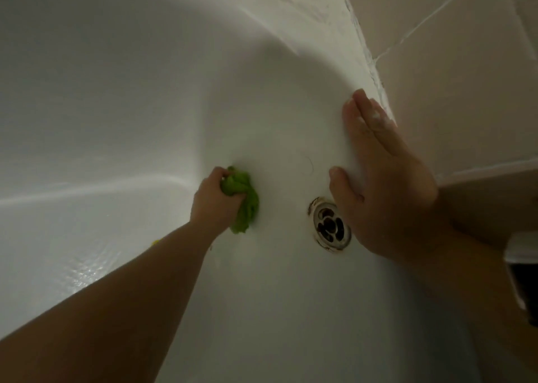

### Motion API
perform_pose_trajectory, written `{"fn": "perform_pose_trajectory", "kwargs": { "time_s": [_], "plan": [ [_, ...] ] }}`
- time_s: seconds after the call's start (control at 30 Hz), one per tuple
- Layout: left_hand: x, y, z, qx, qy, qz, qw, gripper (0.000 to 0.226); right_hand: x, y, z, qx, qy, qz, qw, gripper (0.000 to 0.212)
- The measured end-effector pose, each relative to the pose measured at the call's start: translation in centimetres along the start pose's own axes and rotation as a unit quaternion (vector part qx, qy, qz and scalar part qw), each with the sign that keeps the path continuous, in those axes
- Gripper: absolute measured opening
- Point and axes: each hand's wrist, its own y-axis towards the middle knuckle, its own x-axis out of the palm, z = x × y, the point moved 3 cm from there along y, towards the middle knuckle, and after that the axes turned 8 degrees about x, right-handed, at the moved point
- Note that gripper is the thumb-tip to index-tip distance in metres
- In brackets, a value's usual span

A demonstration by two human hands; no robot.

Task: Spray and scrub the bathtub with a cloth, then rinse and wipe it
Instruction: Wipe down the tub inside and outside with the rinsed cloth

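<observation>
**Scrubbing the tub near the drain**

Head view: the left hand [217,200] has its grip tight around a bunched green cloth [243,199], pressed on the white bathtub [116,106] wall, just beside the drain [330,226]. The right hand [384,184] lies flat and wide on the tub's edge. This looks like the scrub step. Next, the cloth likely needs rubbing over the rusty drain ring.

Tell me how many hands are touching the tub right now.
2. The left hand grips a green cloth against the bathtub wall, left of the drain. The right hand presses flat, fingers straight, just right of the drain.
</observation>
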Motion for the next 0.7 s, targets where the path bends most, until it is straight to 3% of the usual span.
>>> {"fn": "perform_pose_trajectory", "kwargs": {
  "time_s": [0.07, 0.13, 0.23, 0.37, 0.57, 0.7],
  "plan": [
    [1.4, -1.6, -1.2, -0.008, 0.007, -0.051, 0.999, 0.027, 0.0, 0.0, 0.0, -0.003, -0.005, 0.001, 1.0, 0.074],
    [2.2, -3.2, -1.3, 0.012, -0.035, -0.053, 0.998, 0.027, 0.0, 0.1, 0.0, -0.006, -0.006, 0.0, 1.0, 0.074],
    [1.6, -2.5, -0.1, 0.045, -0.088, 0.025, 0.995, 0.026, 0.1, 0.3, -0.1, -0.009, -0.004, 0.001, 1.0, 0.074],
    [0.3, 0.8, -0.6, 0.025, -0.105, 0.124, 0.986, 0.023, 0.1, 0.5, 0.0, -0.007, 0.005, 0.0, 1.0, 0.074],
    [0.8, 0.1, -6.3, -0.042, 0.095, 0.048, 0.993, 0.031, 0.2, 0.5, -0.1, 0.005, 0.015, 0.001, 1.0, 0.075],
    [3.7, -5.1, -5.9, -0.163, -0.086, -0.006, 0.983, 0.023, -0.1, 0.7, -0.3, 0.002, 0.015, 0.003, 1.0, 0.075]
  ]
}}
